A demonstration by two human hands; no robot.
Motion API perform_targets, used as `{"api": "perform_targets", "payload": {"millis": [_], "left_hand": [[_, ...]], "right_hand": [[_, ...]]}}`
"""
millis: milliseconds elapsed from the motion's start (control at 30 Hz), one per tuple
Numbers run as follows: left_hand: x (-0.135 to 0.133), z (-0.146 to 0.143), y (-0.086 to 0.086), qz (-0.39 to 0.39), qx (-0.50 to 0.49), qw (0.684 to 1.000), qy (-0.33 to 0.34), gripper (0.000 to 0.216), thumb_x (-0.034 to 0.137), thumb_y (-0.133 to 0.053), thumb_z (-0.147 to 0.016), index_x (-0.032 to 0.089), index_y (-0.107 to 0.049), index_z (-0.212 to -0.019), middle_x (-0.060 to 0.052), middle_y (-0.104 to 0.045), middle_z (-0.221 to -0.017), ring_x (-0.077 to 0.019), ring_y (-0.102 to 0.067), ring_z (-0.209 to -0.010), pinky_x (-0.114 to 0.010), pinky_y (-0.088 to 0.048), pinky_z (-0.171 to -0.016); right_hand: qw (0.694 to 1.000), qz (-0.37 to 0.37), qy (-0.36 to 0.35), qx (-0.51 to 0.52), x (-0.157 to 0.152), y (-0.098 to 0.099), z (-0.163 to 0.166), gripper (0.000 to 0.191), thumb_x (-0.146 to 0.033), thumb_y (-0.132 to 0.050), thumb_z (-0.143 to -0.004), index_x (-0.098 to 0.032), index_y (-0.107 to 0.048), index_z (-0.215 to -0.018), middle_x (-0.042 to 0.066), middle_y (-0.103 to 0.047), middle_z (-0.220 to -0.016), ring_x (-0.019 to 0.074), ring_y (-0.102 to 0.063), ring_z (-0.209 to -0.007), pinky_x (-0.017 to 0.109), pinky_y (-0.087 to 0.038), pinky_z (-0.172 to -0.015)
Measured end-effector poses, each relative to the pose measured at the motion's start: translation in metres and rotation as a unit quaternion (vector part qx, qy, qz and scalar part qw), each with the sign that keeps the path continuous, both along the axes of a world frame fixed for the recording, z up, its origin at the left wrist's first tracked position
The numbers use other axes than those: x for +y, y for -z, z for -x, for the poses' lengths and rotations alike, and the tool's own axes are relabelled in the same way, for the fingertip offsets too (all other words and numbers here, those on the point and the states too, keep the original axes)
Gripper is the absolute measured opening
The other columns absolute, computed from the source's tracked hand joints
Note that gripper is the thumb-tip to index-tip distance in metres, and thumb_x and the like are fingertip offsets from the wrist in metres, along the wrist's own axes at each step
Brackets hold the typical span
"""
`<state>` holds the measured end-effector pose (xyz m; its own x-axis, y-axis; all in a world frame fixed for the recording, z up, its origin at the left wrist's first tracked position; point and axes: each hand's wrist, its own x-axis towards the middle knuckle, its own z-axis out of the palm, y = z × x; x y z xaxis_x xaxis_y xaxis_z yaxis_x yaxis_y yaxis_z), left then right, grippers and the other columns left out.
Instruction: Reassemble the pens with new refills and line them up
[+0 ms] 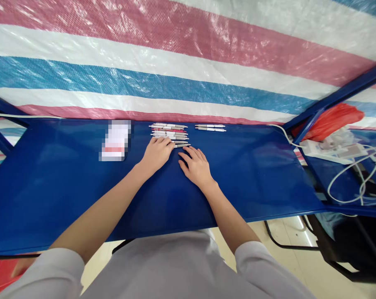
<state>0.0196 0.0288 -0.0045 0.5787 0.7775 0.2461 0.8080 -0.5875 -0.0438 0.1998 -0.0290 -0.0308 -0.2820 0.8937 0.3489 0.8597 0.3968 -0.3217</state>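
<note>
Several slim click pens (169, 133), mostly white and grey with one red, lie side by side in a stack of rows near the back edge of the blue table. My left hand (158, 153) is at the near side of this row, its fingers bent and close together on the nearest grey-and-white pen (182, 145). That pen's tip end sticks out to the right of the hand; the rest is hidden under it. Just right of the tip, my right hand (198, 167) rests palm down with fingers apart, holding nothing. Two more pens (210, 127) lie apart, farther right.
A pixelated white rectangular item (116, 139) lies left of the pens on the blue table (253, 174). Striped plastic sheeting (175, 62) hangs behind. Beyond the right-hand frame post are a white power strip (331, 151), looped white cables (360, 187) and a red plastic bag (331, 120).
</note>
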Motion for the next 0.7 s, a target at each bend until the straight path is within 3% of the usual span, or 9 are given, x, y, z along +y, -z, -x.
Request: {"api": "perform_targets", "payload": {"millis": [167,333,400,533,600,700], "left_hand": [[-0.003,0.001,-0.008,0.017,-0.049,0.998,-0.023,0.030,0.020,-0.044,-0.096,0.015,-0.073,-0.104,-0.013,-0.071,-0.100,-0.0290,-0.063,-0.097,-0.042,-0.042,-0.084],[-0.006,0.004,-0.015,0.074,-0.152,0.984,-0.050,0.028,0.022,-0.047,-0.094,0.017,-0.073,-0.104,-0.012,-0.072,-0.102,-0.0278,-0.065,-0.098,-0.041,-0.045,-0.086],[-0.007,0.005,-0.017,0.123,-0.224,0.966,-0.050,0.026,0.025,-0.050,-0.093,0.017,-0.073,-0.103,-0.010,-0.072,-0.099,-0.0247,-0.066,-0.091,-0.037,-0.047,-0.082],[-0.012,0.007,-0.020,0.261,-0.380,0.887,-0.024,0.027,0.039,-0.057,-0.089,0.018,-0.073,-0.095,-0.005,-0.073,-0.089,-0.0189,-0.066,-0.076,-0.030,-0.050,-0.073],[-0.014,0.007,-0.021,0.339,-0.425,0.839,-0.022,0.033,0.045,-0.059,-0.086,0.017,-0.073,-0.095,-0.005,-0.073,-0.083,-0.0187,-0.066,-0.072,-0.028,-0.051,-0.066],[-0.015,0.009,-0.022,0.430,-0.460,0.777,-0.021,0.038,0.048,-0.062,-0.084,0.016,-0.073,-0.101,-0.005,-0.073,-0.077,-0.0183,-0.067,-0.066,-0.027,-0.052,-0.059]], "right_hand": [[0.999,0.018,0.016,0.039,0.003,-0.011,-0.003,0.034,-0.033,-0.049,-0.096,-0.024,-0.066,-0.123,0.008,-0.061,-0.138,0.0267,-0.056,-0.129,0.047,-0.042,-0.113],[0.971,0.066,0.057,0.223,0.015,-0.022,-0.003,0.029,-0.036,-0.054,-0.092,-0.026,-0.070,-0.114,0.006,-0.067,-0.129,0.0237,-0.063,-0.120,0.041,-0.051,-0.104],[0.928,0.092,0.070,0.354,0.022,-0.023,0.000,0.027,-0.041,-0.058,-0.089,-0.025,-0.072,-0.107,0.005,-0.073,-0.117,0.0224,-0.067,-0.112,0.040,-0.052,-0.101],[0.782,0.146,0.110,0.596,0.031,-0.024,0.010,0.033,-0.047,-0.072,-0.076,-0.021,-0.070,-0.096,0.004,-0.076,-0.096,0.0206,-0.071,-0.095,0.036,-0.059,-0.087],[0.722,0.175,0.109,0.661,0.033,-0.027,0.015,0.035,-0.046,-0.076,-0.071,-0.021,-0.069,-0.095,0.002,-0.075,-0.090,0.0192,-0.072,-0.089,0.034,-0.061,-0.079],[0.673,0.199,0.086,0.707,0.035,-0.031,0.019,0.033,-0.042,-0.079,-0.067,-0.021,-0.069,-0.091,-0.001,-0.073,-0.084,0.0155,-0.071,-0.078,0.032,-0.062,-0.074]]}}
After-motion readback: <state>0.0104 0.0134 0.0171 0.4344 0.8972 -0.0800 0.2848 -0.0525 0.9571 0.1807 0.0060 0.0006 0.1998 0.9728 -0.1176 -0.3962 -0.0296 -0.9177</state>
